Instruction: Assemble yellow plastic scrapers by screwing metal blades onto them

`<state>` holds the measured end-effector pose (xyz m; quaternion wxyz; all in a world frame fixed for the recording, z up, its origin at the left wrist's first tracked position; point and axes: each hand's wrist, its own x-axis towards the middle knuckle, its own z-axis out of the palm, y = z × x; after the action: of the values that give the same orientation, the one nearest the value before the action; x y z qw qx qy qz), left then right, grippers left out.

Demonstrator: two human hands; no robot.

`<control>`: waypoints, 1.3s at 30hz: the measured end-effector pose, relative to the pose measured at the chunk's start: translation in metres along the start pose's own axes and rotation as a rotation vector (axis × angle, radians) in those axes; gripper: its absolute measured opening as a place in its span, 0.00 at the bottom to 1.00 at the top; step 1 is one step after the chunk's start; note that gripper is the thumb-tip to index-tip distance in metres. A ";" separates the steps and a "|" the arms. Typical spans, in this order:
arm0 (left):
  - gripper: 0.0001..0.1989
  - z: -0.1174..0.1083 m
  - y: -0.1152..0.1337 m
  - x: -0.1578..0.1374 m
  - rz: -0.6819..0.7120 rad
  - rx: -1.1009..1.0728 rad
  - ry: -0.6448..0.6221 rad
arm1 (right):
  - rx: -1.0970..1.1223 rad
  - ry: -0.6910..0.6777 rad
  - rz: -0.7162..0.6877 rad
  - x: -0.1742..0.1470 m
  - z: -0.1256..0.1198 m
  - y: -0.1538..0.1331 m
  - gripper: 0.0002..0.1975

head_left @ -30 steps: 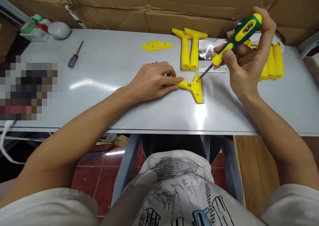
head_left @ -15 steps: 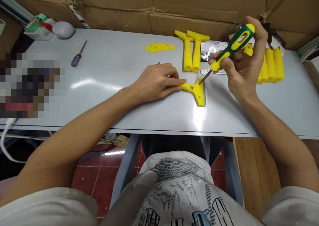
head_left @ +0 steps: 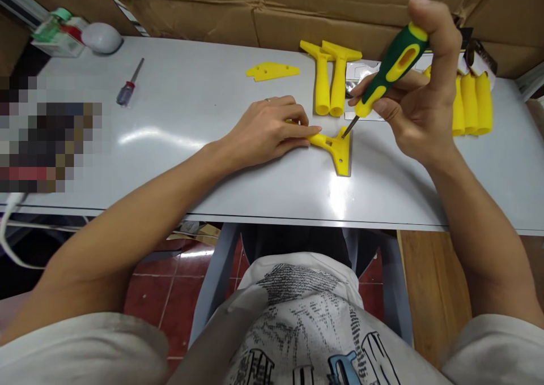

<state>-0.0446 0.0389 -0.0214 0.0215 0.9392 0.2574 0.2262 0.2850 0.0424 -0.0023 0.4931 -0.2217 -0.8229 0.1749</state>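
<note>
On the white table lies a yellow scraper (head_left: 340,152) with a T-shaped head and a thin blade along its right edge. My left hand (head_left: 274,125) grips its handle, fingers closed round it and pressing it to the tabletop. In my right hand (head_left: 425,102) is a green and yellow screwdriver (head_left: 397,62), held at a slant with the index finger over its butt end. The screwdriver's tip meets the upper part of the scraper head, at or near a screw hole; the screw itself is too small to make out. A second hole shows lower on the head.
Behind stand two yellow scraper handles (head_left: 330,85) and a flat yellow plate (head_left: 272,71). Several yellow handles (head_left: 478,105) lie at the right. A small screwdriver (head_left: 130,85), a white rounded object (head_left: 102,38) and a small box (head_left: 59,37) are at the left. Cardboard (head_left: 204,11) lines the back.
The right index finger has straightened somewhat over the screwdriver's butt, and the screwdriver has turned a little. Its tip stays on the scraper head. The left hand keeps its hold; the view has shifted slightly.
</note>
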 end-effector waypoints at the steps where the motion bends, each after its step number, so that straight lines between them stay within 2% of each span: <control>1: 0.20 0.001 -0.001 0.000 0.004 -0.003 0.001 | 0.014 -0.041 0.010 0.002 -0.002 -0.004 0.45; 3: 0.21 0.001 -0.003 0.001 0.017 0.000 0.008 | 0.036 -0.092 0.039 0.004 -0.005 -0.011 0.39; 5: 0.22 0.002 -0.003 0.001 0.015 0.002 0.010 | 0.063 -0.126 0.032 0.006 -0.004 -0.016 0.37; 12: 0.22 -0.005 0.005 0.006 -0.074 -0.055 -0.035 | 0.299 -0.166 -0.011 0.013 0.002 -0.007 0.40; 14: 0.22 -0.006 0.006 0.006 -0.080 -0.054 -0.040 | 0.309 -0.146 0.073 0.014 0.003 -0.003 0.45; 16: 0.22 -0.007 0.006 0.007 -0.082 -0.052 -0.042 | 0.268 -0.084 0.184 0.015 0.004 0.000 0.55; 18: 0.23 -0.007 0.006 0.007 -0.086 -0.049 -0.045 | 0.192 -0.048 0.252 0.015 0.005 -0.002 0.59; 23: 0.23 -0.006 0.009 0.006 -0.092 -0.015 -0.058 | -0.020 0.013 0.251 0.008 0.007 -0.018 0.49; 25: 0.23 -0.008 0.017 0.004 -0.081 0.015 -0.073 | -0.083 0.061 0.247 0.004 0.009 -0.021 0.49; 28: 0.24 -0.018 0.036 0.000 -0.053 0.030 -0.121 | -0.122 0.146 0.127 0.000 0.013 -0.014 0.53; 31: 0.26 -0.028 0.053 -0.004 -0.012 -0.101 -0.179 | -0.193 0.224 0.037 -0.003 0.016 -0.002 0.56; 35: 0.28 -0.029 0.064 -0.006 0.032 -0.340 -0.195 | -0.278 0.271 0.120 -0.007 0.015 0.007 0.60; 39: 0.27 -0.017 0.067 -0.006 0.083 -0.429 -0.218 | -0.282 0.295 0.208 -0.011 0.014 -0.002 0.61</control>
<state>-0.0249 -0.0230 0.0018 0.2389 0.9418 0.1608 0.1736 0.2767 0.0342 -0.0158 0.5515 -0.3954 -0.7308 0.0738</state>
